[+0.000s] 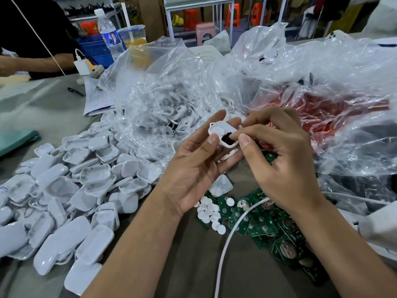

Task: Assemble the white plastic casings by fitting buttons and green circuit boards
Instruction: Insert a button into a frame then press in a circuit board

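White casing [222,134] is sitting in the left hand [193,166], its thumb and fingers curling round it. The right hand [279,160] is pinching a dark piece [228,138] into it; that piece is partly hidden.

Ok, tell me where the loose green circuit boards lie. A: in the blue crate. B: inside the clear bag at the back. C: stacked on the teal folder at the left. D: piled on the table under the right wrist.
D: the green circuit boards are heaped on the table below the right hand, beside the small white discs.
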Demonstrator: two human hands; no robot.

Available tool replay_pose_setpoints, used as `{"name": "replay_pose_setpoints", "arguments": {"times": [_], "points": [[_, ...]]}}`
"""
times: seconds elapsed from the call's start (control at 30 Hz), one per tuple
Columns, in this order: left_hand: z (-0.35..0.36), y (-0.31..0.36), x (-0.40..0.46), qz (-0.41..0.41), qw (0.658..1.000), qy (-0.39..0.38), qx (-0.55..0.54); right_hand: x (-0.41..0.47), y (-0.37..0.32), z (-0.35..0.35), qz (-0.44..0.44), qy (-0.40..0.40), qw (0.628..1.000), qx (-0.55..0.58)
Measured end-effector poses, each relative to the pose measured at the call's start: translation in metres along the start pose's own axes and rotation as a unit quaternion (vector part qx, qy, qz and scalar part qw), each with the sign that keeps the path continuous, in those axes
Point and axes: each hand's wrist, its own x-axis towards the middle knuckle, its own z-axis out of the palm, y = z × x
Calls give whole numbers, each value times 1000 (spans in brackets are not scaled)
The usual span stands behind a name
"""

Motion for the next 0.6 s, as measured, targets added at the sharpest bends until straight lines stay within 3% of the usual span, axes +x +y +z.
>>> {"name": "replay_pose_setpoints", "arguments": {"times": [0.37,0.6], "points": [[-2,1,1,3,1000,-14,-23,1,0,0,-33,-11,999,20],[-7,4,3,28,998,35,-35,1,-1,-2,53,-35,994,89]]}}
